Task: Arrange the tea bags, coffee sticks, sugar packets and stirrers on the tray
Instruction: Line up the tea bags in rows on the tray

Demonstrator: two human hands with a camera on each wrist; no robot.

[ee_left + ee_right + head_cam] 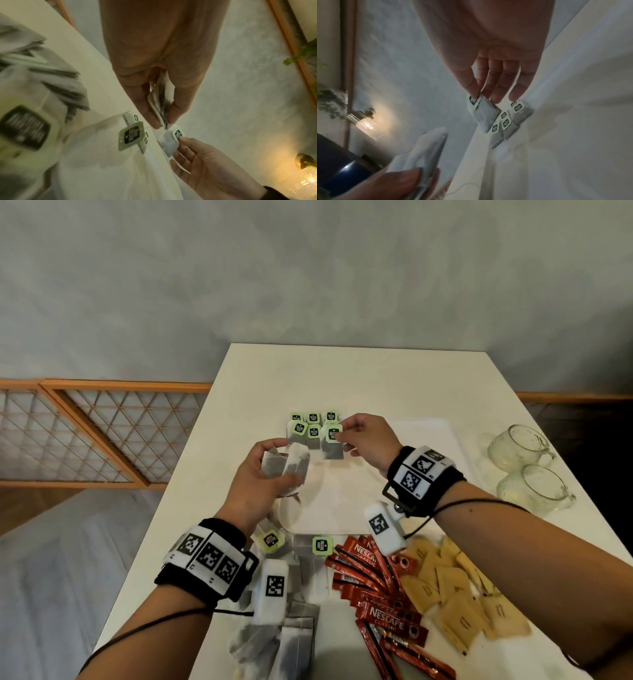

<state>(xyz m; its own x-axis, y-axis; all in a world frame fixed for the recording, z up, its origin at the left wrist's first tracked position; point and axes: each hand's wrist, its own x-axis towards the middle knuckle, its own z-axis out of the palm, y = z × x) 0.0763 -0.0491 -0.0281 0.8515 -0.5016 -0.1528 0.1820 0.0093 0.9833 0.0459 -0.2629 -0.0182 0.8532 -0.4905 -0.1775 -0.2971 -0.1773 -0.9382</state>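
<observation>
1. I see my left hand above the near-left part of the tray, its fingers clamped on a small bundle of tea bags; in the left wrist view the bundle sits pinched between thumb and fingers.
2. My right hand is at the tray's far-left corner, its thumb and forefinger pinching one tea bag by the top, at its green tag. The other fingers are straight and loose.
3. That tea bag is lowest at the right end of a cluster of placed tea bags, set in two rows at the tray's far-left corner. I cannot tell whether it already lies flat.
4. More loose tea bags lie in a heap at the counter's near-left edge, in front of the tray.
5. The red coffee sticks fan out along the near edge, just right of that heap.
6. The tan sugar packets are piled beside the coffee sticks, towards the near-right corner.
7. Two glass mugs stand by the counter's right edge, beside the tray.
</observation>
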